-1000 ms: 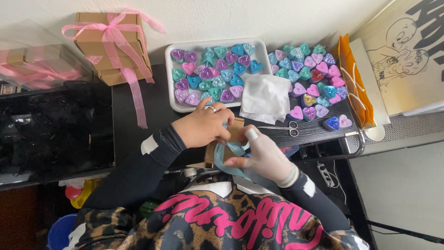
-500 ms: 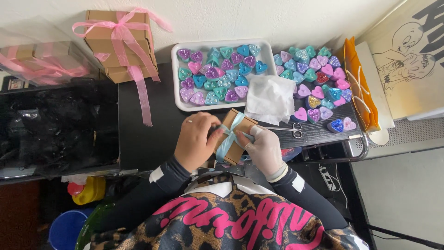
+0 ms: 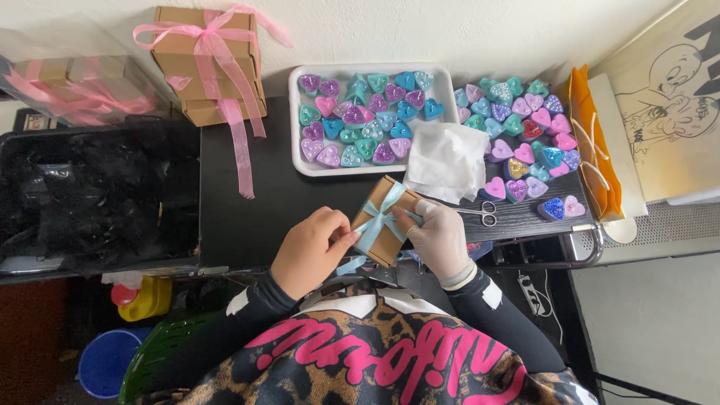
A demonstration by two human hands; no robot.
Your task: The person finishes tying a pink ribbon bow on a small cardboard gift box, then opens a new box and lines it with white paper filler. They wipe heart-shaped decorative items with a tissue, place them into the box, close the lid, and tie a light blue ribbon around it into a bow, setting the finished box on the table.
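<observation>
A small brown cardboard box (image 3: 379,203) lies tilted on the black table (image 3: 255,210) near its front edge, crossed by a light blue ribbon (image 3: 375,223). My left hand (image 3: 309,251) is bare and pinches the ribbon at the box's left side. My right hand (image 3: 437,237) wears a white glove and grips the ribbon on the box's right side. A loose ribbon end (image 3: 347,265) trails below the box.
A white tray (image 3: 302,163) of glittery heart-shaped pieces sits behind the box, with more hearts (image 3: 525,127) loose to the right. White tissue (image 3: 447,159), small scissors (image 3: 480,216), an orange bag (image 3: 592,150) and pink-ribboned boxes (image 3: 206,64) surround them. A black bin (image 3: 97,195) stands left.
The box has moved up from my lap onto the table's edge and turned. Both hands have shifted along the ribbon, now pulling it at the box's two sides.
</observation>
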